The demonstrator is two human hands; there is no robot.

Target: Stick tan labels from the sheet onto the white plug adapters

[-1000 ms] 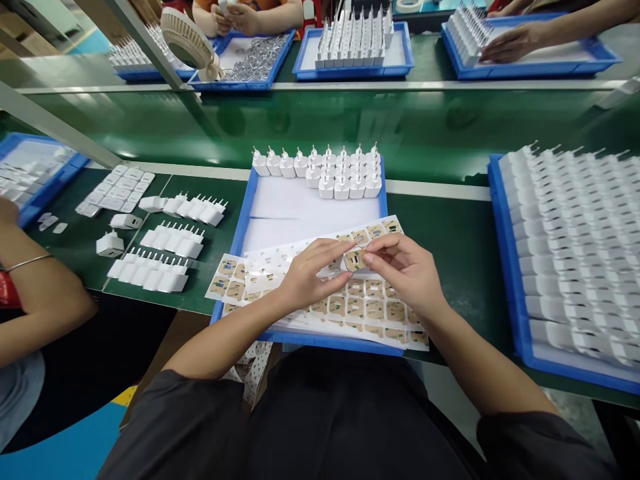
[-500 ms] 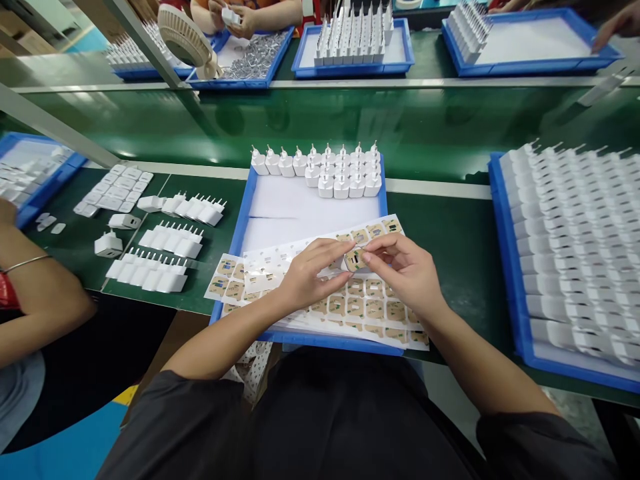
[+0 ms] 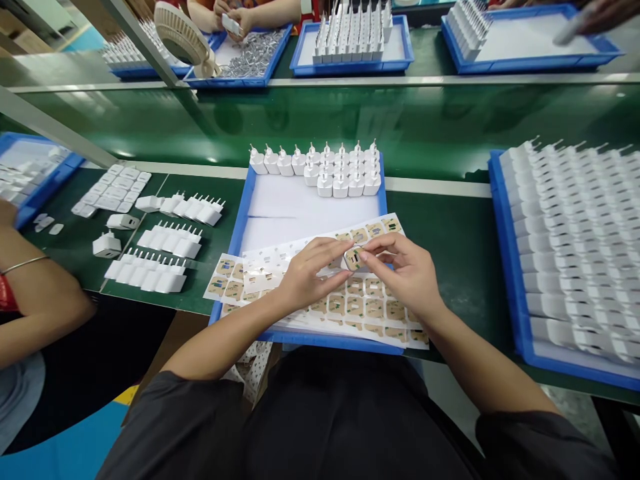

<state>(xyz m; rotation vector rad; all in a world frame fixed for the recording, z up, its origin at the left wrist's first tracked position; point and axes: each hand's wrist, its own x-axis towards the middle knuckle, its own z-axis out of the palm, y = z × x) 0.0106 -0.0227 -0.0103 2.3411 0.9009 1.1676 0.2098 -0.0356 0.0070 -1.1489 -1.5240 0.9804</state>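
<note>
Between my two hands is a white charger plug (image 3: 353,259), its slotted end facing up with a tan sticker on it. My left hand (image 3: 316,272) grips it from the left between thumb and fingers. From the other side, my right hand (image 3: 406,272) has its thumb and finger pinched at the sticker's right edge; whether it grips the sticker or the plug, I cannot make out. Beneath both hands lie sheets of tan stickers (image 3: 375,308), across a blue tray (image 3: 242,223). White charger plugs (image 3: 341,185) stand in rows at the tray's far end, pins up.
Right of me stands a blue tray (image 3: 511,287) filled with white plugs. More plugs (image 3: 150,272) lie on the green table at left, beside a person's arm (image 3: 43,300). Across the divider are a fan (image 3: 183,33), trays and other people's hands (image 3: 233,19).
My hands stay almost still around the plug. Across the divider at the far right, another person's hand has moved in over the tray with a white object.
</note>
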